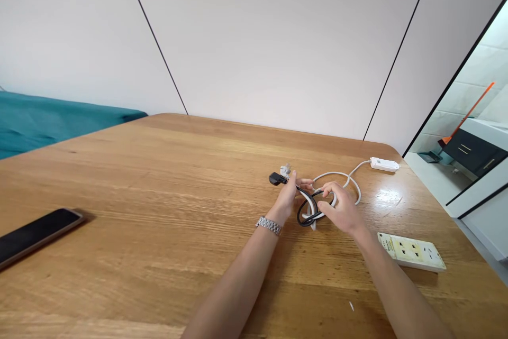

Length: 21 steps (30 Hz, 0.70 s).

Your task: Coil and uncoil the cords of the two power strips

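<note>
A tangle of a black cable (306, 218) and a white cable (341, 175) lies on the wooden table (159, 180). My left hand (288, 197), with a metal watch (269, 225) on its wrist, grips the cables near a black plug (275, 179) and a white plug (284, 170). My right hand (342, 211) pinches the looped cables just right of it. The white cable runs on to a small white adapter (384, 164) at the far right.
A white power strip (413, 252) lies by my right forearm. A dark phone (34, 234) rests near the table's left edge. A teal cushion (47, 119) sits beyond the table at left. A white wall stands behind; an orange-handled dustpan (456, 133) stands at far right.
</note>
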Tool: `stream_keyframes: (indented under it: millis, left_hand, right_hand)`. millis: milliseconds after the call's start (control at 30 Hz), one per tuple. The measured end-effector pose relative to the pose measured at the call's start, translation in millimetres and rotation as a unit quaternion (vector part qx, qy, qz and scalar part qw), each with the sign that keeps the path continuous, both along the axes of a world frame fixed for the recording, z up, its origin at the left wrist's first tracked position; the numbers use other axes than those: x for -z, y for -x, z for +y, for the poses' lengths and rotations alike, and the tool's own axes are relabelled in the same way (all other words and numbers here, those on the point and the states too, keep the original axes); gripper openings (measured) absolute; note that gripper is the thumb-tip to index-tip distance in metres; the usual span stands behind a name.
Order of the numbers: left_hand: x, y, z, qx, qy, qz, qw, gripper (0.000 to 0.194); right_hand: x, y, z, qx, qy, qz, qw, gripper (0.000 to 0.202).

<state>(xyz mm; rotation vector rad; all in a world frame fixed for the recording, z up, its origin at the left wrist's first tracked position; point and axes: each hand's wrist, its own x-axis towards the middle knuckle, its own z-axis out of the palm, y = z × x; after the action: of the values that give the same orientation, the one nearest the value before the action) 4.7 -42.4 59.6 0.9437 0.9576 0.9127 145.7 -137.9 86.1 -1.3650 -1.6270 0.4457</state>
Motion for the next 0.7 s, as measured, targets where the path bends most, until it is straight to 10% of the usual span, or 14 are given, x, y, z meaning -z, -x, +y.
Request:
stream_keyframes:
  millis: [400,700]
  left_hand:
    - [14.8,-5.1,-2.0,0.126,-0.023,0.044,0.991,0.053]
    - [13.6,-14.9,-7.7,0.003,-0.127,0.065,0.99,0.028]
  right_hand:
    - [-14.2,1.7,-15.3,-0.051,0.072,-0.142,0.986,0.032]
    - [-27.3,4.7,-26.1,-0.064,0.15,-0.199,0.967,0.057]
